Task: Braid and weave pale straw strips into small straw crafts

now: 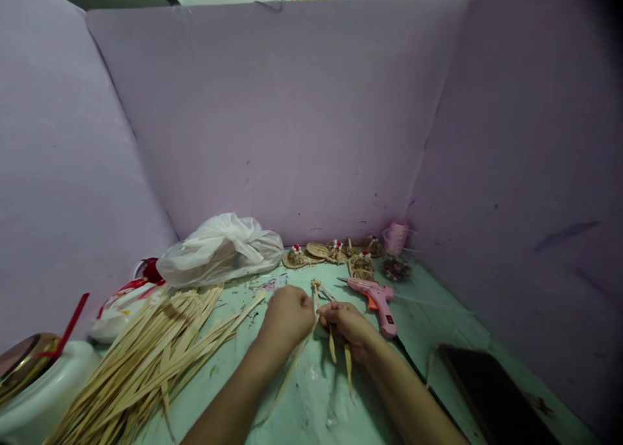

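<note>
My left hand (286,316) and my right hand (346,324) meet at the middle of the green table (428,322). Both are closed on thin pale straw strips (331,348) that cross between them; ends stick up at the top and hang down toward me. A big heap of the same flat straw strips (146,357) lies to the left of my left forearm. A pink glue gun (377,302) lies just right of my right hand, its nozzle pointing left.
Several small woven straw pieces (335,253) line the back wall, beside a pink thread spool (396,237). A white plastic bag (221,247) sits back left, a white pot with gold lid (29,373) front left, a dark phone (491,393) front right. Purple partition walls enclose the table.
</note>
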Tool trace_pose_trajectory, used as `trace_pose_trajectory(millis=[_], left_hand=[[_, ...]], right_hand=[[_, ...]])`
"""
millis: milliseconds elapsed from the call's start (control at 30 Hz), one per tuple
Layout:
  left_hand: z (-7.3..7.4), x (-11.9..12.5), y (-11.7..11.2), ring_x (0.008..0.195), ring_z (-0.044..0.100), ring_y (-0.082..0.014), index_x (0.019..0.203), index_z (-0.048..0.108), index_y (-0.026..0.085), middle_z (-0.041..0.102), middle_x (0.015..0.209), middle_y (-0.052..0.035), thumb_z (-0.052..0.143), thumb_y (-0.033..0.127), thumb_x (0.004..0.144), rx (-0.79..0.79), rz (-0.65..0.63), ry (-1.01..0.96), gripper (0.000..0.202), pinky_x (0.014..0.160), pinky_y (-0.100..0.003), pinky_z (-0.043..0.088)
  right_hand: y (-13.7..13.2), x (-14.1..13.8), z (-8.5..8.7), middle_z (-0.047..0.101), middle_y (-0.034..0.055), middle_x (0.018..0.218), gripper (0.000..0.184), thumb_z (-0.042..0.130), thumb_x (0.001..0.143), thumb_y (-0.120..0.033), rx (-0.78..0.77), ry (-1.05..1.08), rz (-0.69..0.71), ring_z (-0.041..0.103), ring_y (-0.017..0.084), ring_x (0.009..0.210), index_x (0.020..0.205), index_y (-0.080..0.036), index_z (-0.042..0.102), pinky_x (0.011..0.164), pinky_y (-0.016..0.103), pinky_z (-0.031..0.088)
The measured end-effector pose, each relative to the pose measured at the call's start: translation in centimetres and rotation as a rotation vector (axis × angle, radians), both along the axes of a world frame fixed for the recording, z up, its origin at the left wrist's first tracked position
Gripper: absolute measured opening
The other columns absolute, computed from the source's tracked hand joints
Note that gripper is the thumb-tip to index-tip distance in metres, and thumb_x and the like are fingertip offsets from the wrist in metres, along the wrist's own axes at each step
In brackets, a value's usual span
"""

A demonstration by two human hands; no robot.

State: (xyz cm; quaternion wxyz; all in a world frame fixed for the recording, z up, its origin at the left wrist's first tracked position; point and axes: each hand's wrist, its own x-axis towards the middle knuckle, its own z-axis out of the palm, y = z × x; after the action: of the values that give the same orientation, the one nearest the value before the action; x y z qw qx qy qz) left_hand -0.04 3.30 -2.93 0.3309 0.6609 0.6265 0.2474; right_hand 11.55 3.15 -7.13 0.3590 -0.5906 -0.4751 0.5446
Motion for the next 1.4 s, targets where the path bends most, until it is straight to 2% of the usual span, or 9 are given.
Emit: trace_pose_trajectory(millis=[167, 267, 433, 600, 700, 900, 1033, 1167, 1400], left_hand=[[-1.1, -0.3, 1.6, 0.033, 0.039, -0.0076, 0.060, 0.056, 0.011, 0.049, 0.046, 0.0004, 0.048, 0.015, 0.061, -0.467, 0.049, -0.485, 0.009, 0.035, -0.020, 0.026], [-2.2, -0.1, 1.8, 0.035, 0.042, -0.0066, 0.057, 0.056, 0.009, 0.048, 0.044, 0.0003, 0.051, 0.014, 0.058, -0.566, 0.011, -0.559, 0.008, 0.035, -0.018, 0.029], [-2.6, -0.3, 2.1, 0.030, 0.033, -0.0049, 0.052, 0.054, 0.011, 0.041, 0.037, 0.0033, 0.054, 0.020, 0.060, -0.518, -0.025, -0.410, 0.012, 0.032, -0.018, 0.021], [-2.6, 0.2, 2.0, 0.027, 0.023, -0.0047, 0.039, 0.041, 0.015, 0.027, 0.028, 0.0056, 0.050, 0.009, 0.053, -0.313, 0.013, -0.219, 0.017, 0.032, -0.020, 0.012], [-2.7, 0.5, 1.8, 0.027, 0.022, -0.0043, 0.038, 0.038, 0.015, 0.027, 0.027, 0.0053, 0.047, 0.008, 0.052, -0.310, 0.038, -0.240, 0.018, 0.033, -0.020, 0.012], [-2.6, 0.2, 1.8, 0.027, 0.024, -0.0037, 0.037, 0.040, 0.014, 0.031, 0.029, 0.0037, 0.047, 0.017, 0.055, -0.513, 0.083, -0.429, 0.019, 0.032, -0.019, 0.012], [-2.5, -0.4, 2.1, 0.027, 0.025, -0.0030, 0.041, 0.041, 0.015, 0.035, 0.033, 0.0045, 0.051, 0.018, 0.053, -0.494, 0.006, -0.454, 0.016, 0.031, -0.018, 0.012], [-2.5, -1.1, 2.4, 0.027, 0.022, -0.0024, 0.041, 0.038, 0.016, 0.033, 0.033, 0.0060, 0.050, 0.017, 0.051, -0.510, -0.065, -0.461, 0.015, 0.030, -0.018, 0.009], [-2.9, -1.9, 2.7, 0.027, 0.020, -0.0027, 0.048, 0.047, 0.015, 0.031, 0.033, 0.0081, 0.052, 0.018, 0.048, -0.523, -0.180, -0.527, 0.006, 0.029, -0.017, 0.009]], right_hand=[[0.3, 0.5, 0.1, 0.030, -0.0081, 0.037, 0.007, 0.044, 0.059, -0.016, -0.101, 0.187, 0.053, 0.019, 0.003, 0.031, 0.053, -0.016, 0.043, 0.033, 0.018, 0.011], [0.5, 0.5, 0.0, 0.035, -0.0069, 0.039, 0.007, 0.045, 0.059, -0.014, -0.103, 0.223, 0.070, 0.023, 0.003, 0.031, 0.052, -0.015, 0.044, 0.034, 0.017, 0.012], [0.7, 0.6, -0.1, 0.049, -0.0033, 0.044, 0.007, 0.049, 0.059, -0.012, 0.026, 0.026, 0.053, 0.036, 0.005, 0.039, 0.053, -0.014, 0.053, 0.041, 0.018, 0.024], [0.1, 0.3, 0.9, 0.060, 0.0053, 0.052, 0.009, 0.056, 0.058, -0.015, 0.296, -0.615, -0.061, 0.047, 0.013, 0.051, 0.052, -0.016, 0.062, 0.049, 0.024, 0.024], [-0.3, 0.1, 1.8, 0.060, 0.0074, 0.051, 0.010, 0.056, 0.058, -0.017, 0.265, -0.765, -0.098, 0.048, 0.014, 0.050, 0.052, -0.016, 0.064, 0.047, 0.025, 0.022], [-0.8, -0.7, 2.3, 0.061, 0.0064, 0.053, 0.012, 0.054, 0.058, -0.017, 0.155, -0.641, -0.090, 0.049, 0.013, 0.048, 0.057, -0.015, 0.066, 0.044, 0.023, 0.024], [-1.4, -1.2, 2.2, 0.065, 0.0078, 0.059, 0.015, 0.054, 0.060, -0.017, 0.278, -0.726, -0.060, 0.051, 0.014, 0.053, 0.060, -0.016, 0.069, 0.048, 0.023, 0.026], [-1.1, 0.1, 2.3, 0.063, 0.0050, 0.054, 0.018, 0.055, 0.063, -0.027, 0.218, -0.596, 0.084, 0.052, 0.013, 0.049, 0.059, -0.016, 0.068, 0.044, 0.022, 0.027], [0.3, 1.2, 1.9, 0.060, 0.0022, 0.057, 0.012, 0.047, 0.068, -0.020, 0.106, -0.113, -0.166, 0.055, 0.012, 0.050, 0.063, -0.015, 0.058, 0.047, 0.019, 0.038]])
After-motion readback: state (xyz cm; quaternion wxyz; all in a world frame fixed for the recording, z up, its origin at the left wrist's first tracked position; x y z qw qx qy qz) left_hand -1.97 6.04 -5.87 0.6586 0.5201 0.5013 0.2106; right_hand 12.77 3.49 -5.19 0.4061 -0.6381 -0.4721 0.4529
